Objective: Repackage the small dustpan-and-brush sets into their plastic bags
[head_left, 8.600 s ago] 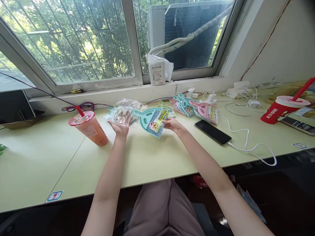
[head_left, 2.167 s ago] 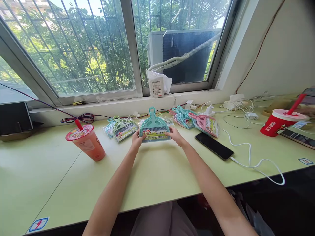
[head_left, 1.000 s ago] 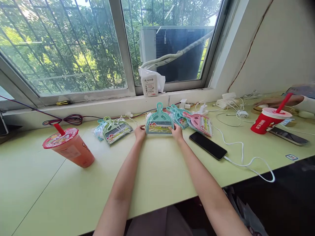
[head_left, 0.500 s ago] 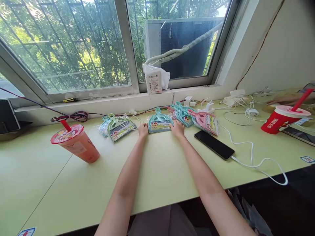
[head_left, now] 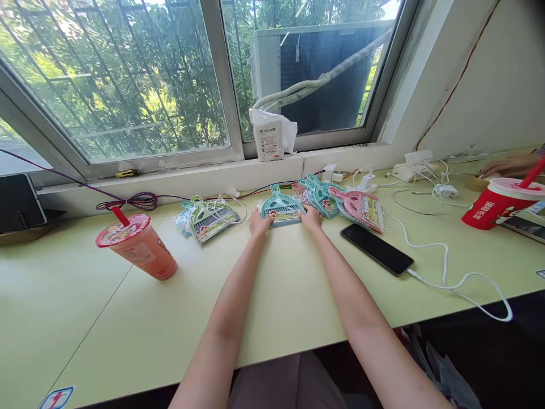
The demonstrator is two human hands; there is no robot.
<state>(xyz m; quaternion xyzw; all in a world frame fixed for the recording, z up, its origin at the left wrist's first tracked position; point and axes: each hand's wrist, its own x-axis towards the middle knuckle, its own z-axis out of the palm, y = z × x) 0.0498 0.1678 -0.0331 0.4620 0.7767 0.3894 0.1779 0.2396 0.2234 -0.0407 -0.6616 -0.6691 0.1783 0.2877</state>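
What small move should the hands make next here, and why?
Probably ease the left hand and right hand off the middle turquoise dustpan set: it seems to lie on the table already, between the green set and the pink set, with a hand at each side.

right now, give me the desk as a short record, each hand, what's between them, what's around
left hand: at the left edge of the middle turquoise dustpan set
right hand: at its right edge
middle set wrapping: clear plastic
left of it: green set, blue set partly behind
right of it: turquoise sets, pink set
phone: dark screen, white cable plugged in
drinks: orange cup left, red cup right
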